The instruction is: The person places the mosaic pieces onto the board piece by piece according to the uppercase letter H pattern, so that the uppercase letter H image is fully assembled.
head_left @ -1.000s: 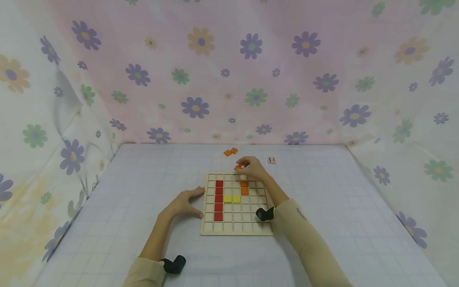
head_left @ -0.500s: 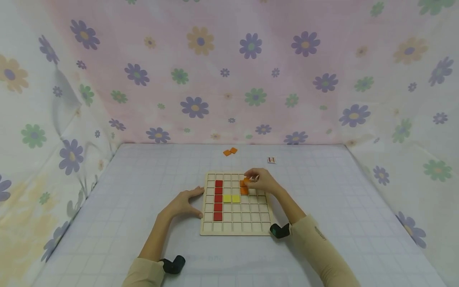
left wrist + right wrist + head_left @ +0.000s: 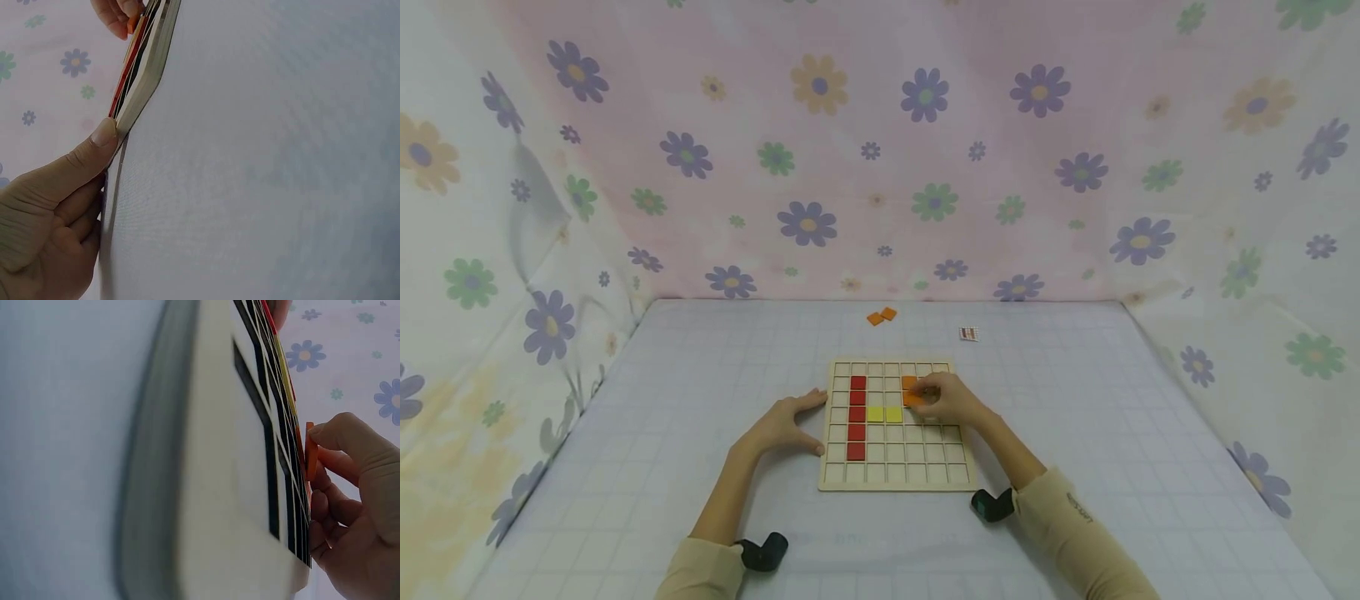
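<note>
My right hand (image 3: 951, 400) pinches an orange square tile (image 3: 311, 453) between thumb and fingertips, close over the wooden grid board (image 3: 897, 487). In the head view it overlaps the orange tiles set in the board, of which the upper one (image 3: 909, 382) shows best. Fingers hide part of that area. A column of several red tiles (image 3: 857, 417) lies in the board's left part, and two yellow tiles (image 3: 884, 414) sit side by side to its right. My left hand (image 3: 778, 427) rests at the board's left edge, thumb and fingers spread apart, the thumb (image 3: 103, 132) touching the rim.
Two loose orange tiles (image 3: 882, 317) lie on the table behind the board. Right of them is a small printed card (image 3: 968, 334). A pale gridded cloth (image 3: 730, 350) covers the table, and flowered fabric (image 3: 880, 167) stands at the back and sides.
With the orange tile pinched, my right hand has come from behind the board's far edge toward me and slightly right, lower over the orange tiles. The left hand has stayed at the left edge.
</note>
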